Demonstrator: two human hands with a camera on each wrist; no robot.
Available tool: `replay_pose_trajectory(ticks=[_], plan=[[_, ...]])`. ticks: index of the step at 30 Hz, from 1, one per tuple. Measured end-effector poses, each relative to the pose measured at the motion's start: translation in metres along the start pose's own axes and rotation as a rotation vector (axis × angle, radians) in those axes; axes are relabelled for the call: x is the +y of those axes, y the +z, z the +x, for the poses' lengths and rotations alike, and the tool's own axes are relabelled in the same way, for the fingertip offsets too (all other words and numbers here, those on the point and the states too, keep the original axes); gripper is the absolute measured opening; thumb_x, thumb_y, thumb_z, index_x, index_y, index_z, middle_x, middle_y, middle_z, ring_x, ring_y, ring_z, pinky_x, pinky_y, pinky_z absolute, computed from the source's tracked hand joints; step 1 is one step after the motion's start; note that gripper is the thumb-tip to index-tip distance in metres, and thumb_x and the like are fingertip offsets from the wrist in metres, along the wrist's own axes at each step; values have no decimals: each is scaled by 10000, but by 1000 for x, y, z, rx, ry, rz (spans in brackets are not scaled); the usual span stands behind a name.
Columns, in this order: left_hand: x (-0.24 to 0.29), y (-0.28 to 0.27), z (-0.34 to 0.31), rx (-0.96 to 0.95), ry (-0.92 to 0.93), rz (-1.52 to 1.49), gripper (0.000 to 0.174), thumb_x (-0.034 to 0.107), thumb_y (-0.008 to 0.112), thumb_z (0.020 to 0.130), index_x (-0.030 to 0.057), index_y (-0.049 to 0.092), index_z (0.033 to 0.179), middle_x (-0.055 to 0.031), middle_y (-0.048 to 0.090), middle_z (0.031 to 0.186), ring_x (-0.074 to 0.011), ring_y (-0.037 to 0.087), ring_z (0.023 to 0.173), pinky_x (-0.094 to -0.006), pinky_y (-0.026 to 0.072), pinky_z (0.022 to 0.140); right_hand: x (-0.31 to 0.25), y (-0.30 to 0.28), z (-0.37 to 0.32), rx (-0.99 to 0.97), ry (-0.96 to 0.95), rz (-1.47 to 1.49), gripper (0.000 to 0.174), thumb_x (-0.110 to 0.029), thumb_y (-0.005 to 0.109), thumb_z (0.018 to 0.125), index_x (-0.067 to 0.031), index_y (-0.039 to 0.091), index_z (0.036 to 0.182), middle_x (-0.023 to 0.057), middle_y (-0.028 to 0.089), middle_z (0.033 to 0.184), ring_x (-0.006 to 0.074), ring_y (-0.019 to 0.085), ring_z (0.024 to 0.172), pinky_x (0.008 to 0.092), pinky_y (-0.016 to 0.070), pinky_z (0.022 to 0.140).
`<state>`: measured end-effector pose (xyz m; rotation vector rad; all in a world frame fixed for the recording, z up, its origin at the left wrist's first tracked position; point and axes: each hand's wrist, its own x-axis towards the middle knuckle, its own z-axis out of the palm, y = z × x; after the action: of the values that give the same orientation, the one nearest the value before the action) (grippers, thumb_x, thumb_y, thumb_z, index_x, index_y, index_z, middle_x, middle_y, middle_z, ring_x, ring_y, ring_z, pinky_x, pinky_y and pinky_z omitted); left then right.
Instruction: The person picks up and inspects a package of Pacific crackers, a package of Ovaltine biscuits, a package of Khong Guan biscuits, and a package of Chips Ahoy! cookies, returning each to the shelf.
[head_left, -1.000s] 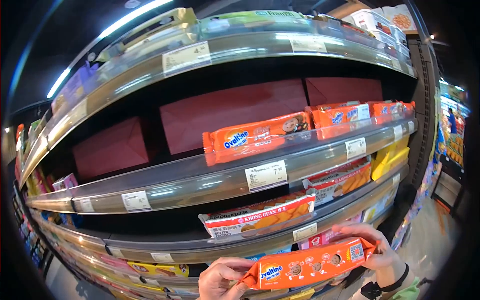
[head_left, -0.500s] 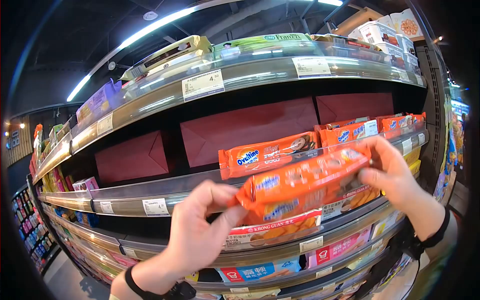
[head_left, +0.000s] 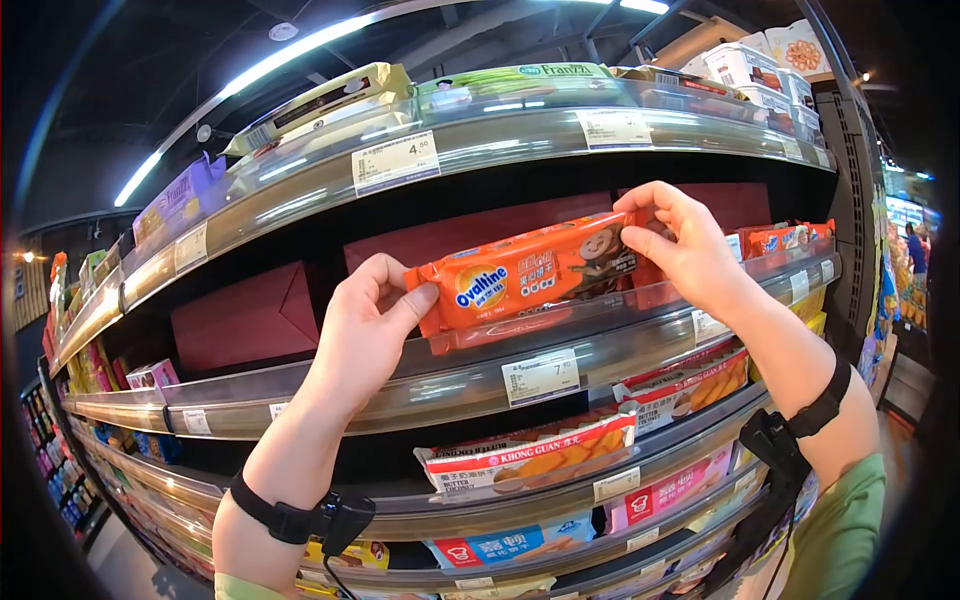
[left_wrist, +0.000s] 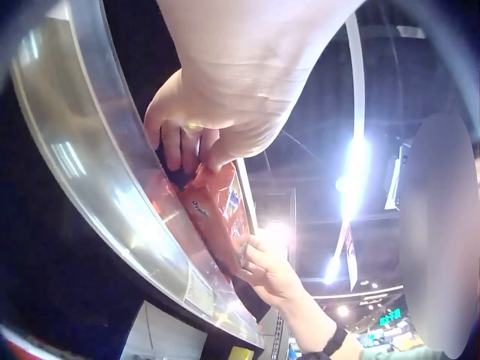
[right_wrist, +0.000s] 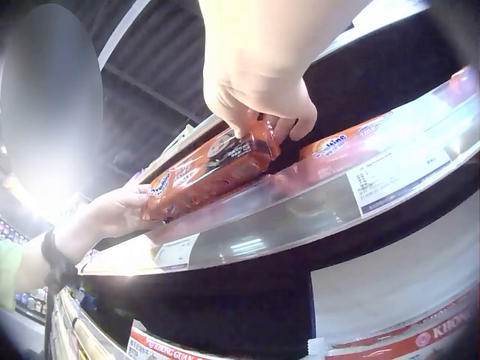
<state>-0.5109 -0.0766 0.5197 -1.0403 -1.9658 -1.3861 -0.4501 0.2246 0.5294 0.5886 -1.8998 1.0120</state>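
Observation:
An orange Ovaltine biscuit packet (head_left: 530, 270) is held lengthwise between both hands, its printed front facing the head camera. My left hand (head_left: 365, 325) pinches the crimped left end between thumb and fingers. At the other end, my right hand (head_left: 685, 245) grips the upper right corner, thumb in front. In the head view the packet overlaps the clear front guard of the middle shelf (head_left: 440, 390). From the right wrist, the packet (right_wrist: 214, 169) appears tilted just above that guard. More orange Ovaltine packets (head_left: 790, 238) lie on this shelf to the right, partly hidden by my right hand.
Maroon boxes (head_left: 245, 315) stand at the back of the shelf. Below are Khong Guan biscuit packs (head_left: 530, 455) and a blue pack (head_left: 500, 543). The shelf above, with its price label (head_left: 395, 163), overhangs the hands.
Both hands have raised the packet from low in front of the lower shelves to the middle shelf's front. It has been turned, so the cartoon-faced side gives way to the Ovaltine front.

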Motion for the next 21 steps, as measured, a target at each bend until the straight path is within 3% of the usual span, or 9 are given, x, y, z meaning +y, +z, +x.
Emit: replay_pose_trajectory(ticks=[2,10,12,18,21], plan=[[-2,-2,6,3,-28,-145,125,121,633,922,27,558,889,-11,610,796,-47,518,744,-226,427,686,-2,1,6,14,-17,-38,200,3,617,883,-2,574,1078,57,628,970,102,598,889,255,486,798],[-6,-3,32,73,-44,-79,162,151,641,915,19,552,885,-1,579,761,-48,437,675,-236,363,601,15,10,27,50,-22,-24,175,-14,592,893,6,579,1066,46,628,917,89,574,791,253,479,747],[-21,-3,39,-4,-55,-33,117,127,603,934,17,566,922,-28,639,831,-67,551,757,-228,423,699,33,13,31,54,-32,-42,180,-25,591,889,8,579,1065,52,629,910,97,576,780,259,478,739],[-21,1,31,-46,-164,-132,276,224,602,939,3,536,1091,-54,654,907,-112,603,865,-281,475,808,31,11,26,24,32,-171,277,-123,630,871,12,567,1105,83,625,912,140,587,784,288,472,735],[-10,4,25,-32,-217,-198,391,259,621,926,9,484,1194,-64,658,959,-138,617,943,-320,485,855,29,8,23,-8,-105,-321,388,-168,659,856,16,543,1177,121,613,1012,180,597,896,310,478,801]])
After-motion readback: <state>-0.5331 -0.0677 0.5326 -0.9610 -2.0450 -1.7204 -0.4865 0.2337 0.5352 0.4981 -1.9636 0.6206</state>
